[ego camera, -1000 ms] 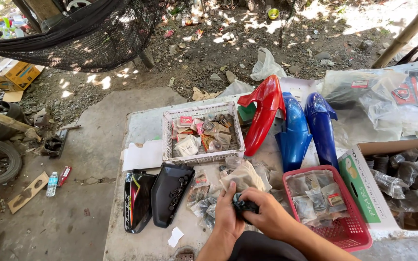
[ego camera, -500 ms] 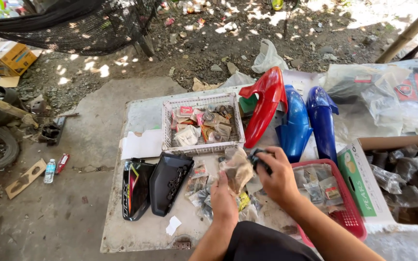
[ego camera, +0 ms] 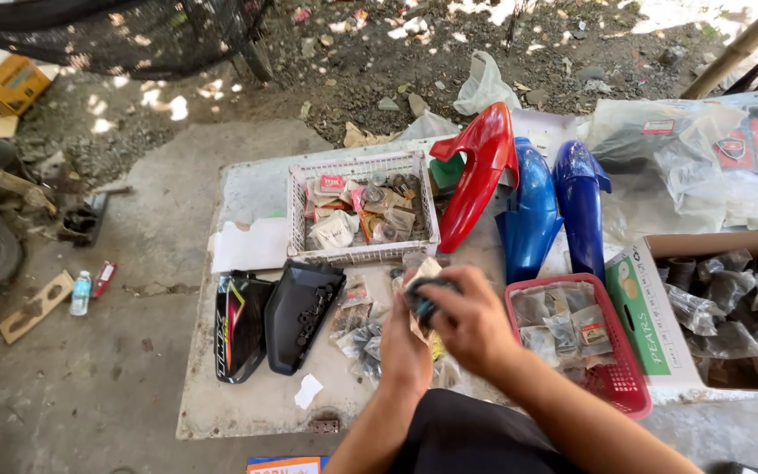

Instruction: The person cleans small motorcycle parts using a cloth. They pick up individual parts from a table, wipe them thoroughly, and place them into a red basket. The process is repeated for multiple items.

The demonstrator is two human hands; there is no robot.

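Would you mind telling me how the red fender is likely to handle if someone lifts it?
The red fender looks like thin moulded plastic, so probably light for its size and fairly stiff. Its glossy curved surface may be slippery, and its arched shape, leaning on the white basket, could rock when pushed.

Bright daylight, dappled sun patches on the far dirt, shaded foreground, wide-angle edge bending, sharp focus

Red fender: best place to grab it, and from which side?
Grip the red fender at its narrow lower tip, coming from the near left. It lies slanted, tip toward the white basket, with bare board beside that end. Its right flank sits close against the blue fender, so that side probably leaves little finger room.
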